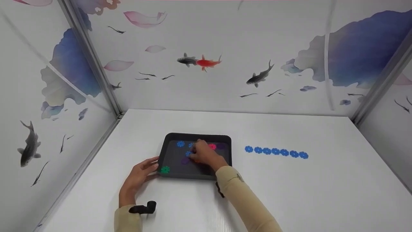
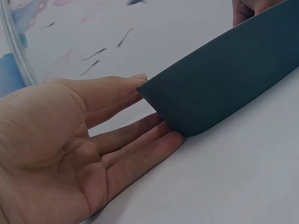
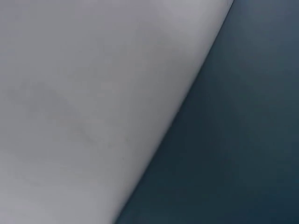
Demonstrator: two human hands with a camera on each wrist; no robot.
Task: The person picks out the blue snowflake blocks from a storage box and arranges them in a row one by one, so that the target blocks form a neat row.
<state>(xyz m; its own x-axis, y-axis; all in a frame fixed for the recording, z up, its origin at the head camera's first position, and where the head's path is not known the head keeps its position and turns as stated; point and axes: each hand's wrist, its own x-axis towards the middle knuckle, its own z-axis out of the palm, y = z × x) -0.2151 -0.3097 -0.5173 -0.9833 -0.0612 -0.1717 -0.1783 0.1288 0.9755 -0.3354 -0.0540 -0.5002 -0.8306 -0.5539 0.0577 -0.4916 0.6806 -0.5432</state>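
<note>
A dark rectangular tray (image 1: pixel 193 176) holds several notched plastic discs. My left hand (image 1: pixel 139 177) touches its left end with fingers mostly straight; in the left wrist view, the thumb lies at the rim and other fingertips near the bottom corner. Bent downward, my right hand (image 1: pixel 206 154) reaches into the tray. Its fingertips are right at a blue disc (image 1: pixel 188 154), beside another blue disc (image 1: pixel 191 145) partly covered by the fingers. I cannot tell whether they pinch one. Around it lie a purple disc (image 1: pixel 184 160), a pink disc (image 1: pixel 212 146) and a partly hidden red disc.
On the white table (image 1: pixel 289 193), right of the tray, several blue discs (image 1: pixel 276 151) form a row. Inside the tray, a green disc (image 1: pixel 165 169) sits in the near left corner and a blue disc (image 1: pixel 180 144) towards the back. Printed panels (image 1: pixel 225 93) enclose the table.
</note>
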